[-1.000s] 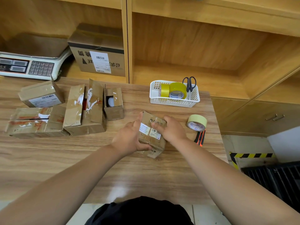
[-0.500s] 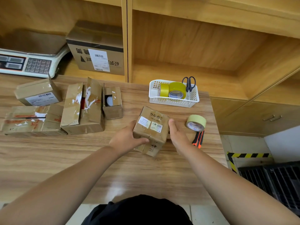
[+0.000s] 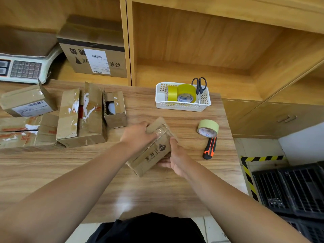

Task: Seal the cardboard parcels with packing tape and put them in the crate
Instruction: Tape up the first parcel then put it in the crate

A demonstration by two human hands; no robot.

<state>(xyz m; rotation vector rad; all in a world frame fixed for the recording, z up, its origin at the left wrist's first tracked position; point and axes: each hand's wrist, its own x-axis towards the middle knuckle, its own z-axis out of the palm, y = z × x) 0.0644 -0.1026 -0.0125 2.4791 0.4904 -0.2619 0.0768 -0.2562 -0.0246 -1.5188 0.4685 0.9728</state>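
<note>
Your left grip (image 3: 138, 135) is curled over the far end of the small parcel (image 3: 152, 155). Your right grip (image 3: 175, 159) is wrapped round its near right edge, so both have hold of it. The parcel is tilted over the middle of the desk (image 3: 157, 190), printed side up, with clear tape across its far end. The tape roll (image 3: 208, 128) lies to its right, just beside the knife (image 3: 209, 148). 4 other parcels (image 3: 82, 116) lie at the left. The black crate (image 3: 289, 188) stands low at your right.
</note>
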